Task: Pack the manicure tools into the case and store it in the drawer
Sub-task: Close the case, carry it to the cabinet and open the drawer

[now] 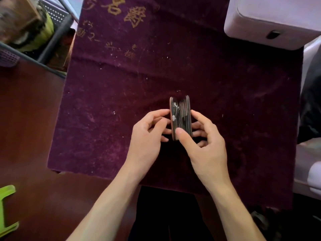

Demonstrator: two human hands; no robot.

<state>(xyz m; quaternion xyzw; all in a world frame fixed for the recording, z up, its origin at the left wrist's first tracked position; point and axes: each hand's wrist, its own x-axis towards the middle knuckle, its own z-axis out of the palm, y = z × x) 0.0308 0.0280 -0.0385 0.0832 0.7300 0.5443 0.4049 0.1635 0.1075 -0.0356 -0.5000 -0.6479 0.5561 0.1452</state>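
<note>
A small brown manicure case (180,113) stands on its edge above the middle of the purple cloth (121,105), its two halves almost folded together. Metal tools (176,110) show in the narrow gap between the halves. My left hand (149,134) presses on the left half with its fingertips. My right hand (203,141) holds the right half, thumb across the near end and fingers behind. No drawer is in view.
The purple cloth carries gold characters at its far end and covers a dark wooden table (26,119). A white plastic box (271,21) sits at the far right. A wire rack with clutter (34,28) stands far left. A green object (7,206) lies near left.
</note>
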